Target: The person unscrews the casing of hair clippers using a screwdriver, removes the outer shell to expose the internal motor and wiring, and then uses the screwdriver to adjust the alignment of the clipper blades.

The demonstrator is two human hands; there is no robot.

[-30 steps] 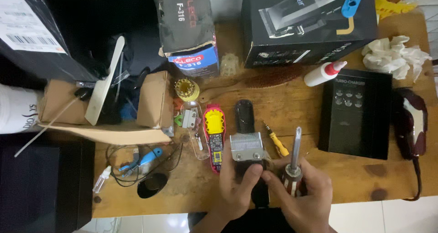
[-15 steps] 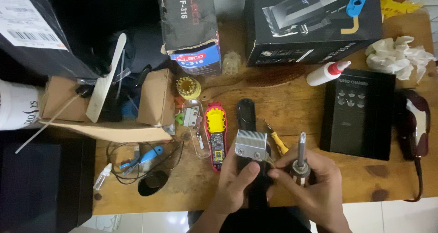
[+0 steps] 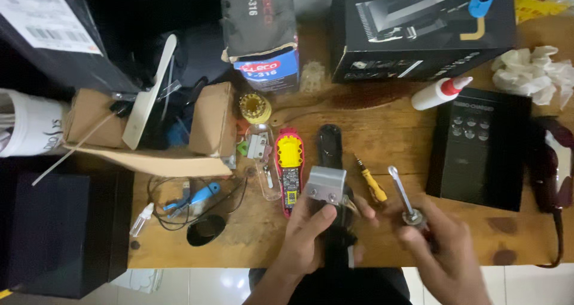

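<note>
Black hair clipper (image 3: pixel 335 233) with a silver blade head lies at the wooden table's (image 3: pixel 382 132) near edge, gripped by the left hand (image 3: pixel 305 233), while the right hand (image 3: pixel 439 251) grasps a screwdriver (image 3: pixel 403 197) (slightly blurred), seemingly mid-repair and next needing its tip aligned with a blade screw.

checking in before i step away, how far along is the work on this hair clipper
Done: a second clipper lies opened beside it, red shell and circuit board bare. In hand: the left hand pins the black clipper with its metal blade head facing up; the right hand holds a metal-shafted screwdriver, tip off the blade. Left: both blade screws look in place; a yellow-handled screwdriver lies unused.
</note>
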